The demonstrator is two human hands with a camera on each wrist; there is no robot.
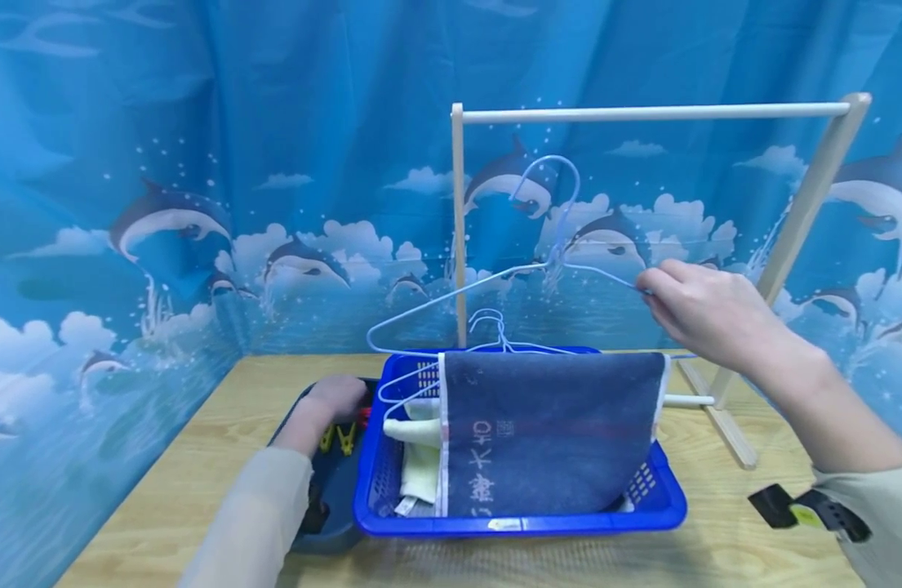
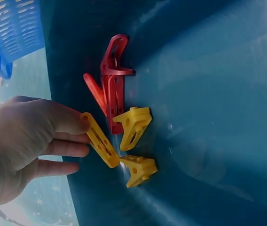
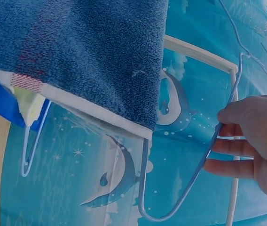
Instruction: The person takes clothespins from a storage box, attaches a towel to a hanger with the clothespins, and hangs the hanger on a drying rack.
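Observation:
My right hand (image 1: 715,310) pinches the right shoulder of a light-blue wire clothes hanger (image 1: 458,291). Over the hanger's lower bar is draped a dark blue towel (image 1: 553,433) with white edging, in front of a blue basket. The right wrist view shows thumb and fingers (image 3: 232,148) on the hanger wire, beside the towel's edge. My left hand (image 1: 336,398) reaches into a dark basin (image 1: 336,498). Up close in the left wrist view, the fingertips of the left hand (image 2: 35,136) pinch one end of a yellow clothespin (image 2: 101,141).
More yellow clothespins (image 2: 136,127) and red ones (image 2: 115,89) lie in the basin. The blue basket (image 1: 520,524) holds pale cloth (image 1: 421,465) and further hangers (image 1: 504,335). Behind stands a rack with a white rail (image 1: 649,114) and wooden posts (image 1: 810,204), on a wooden table (image 1: 179,482).

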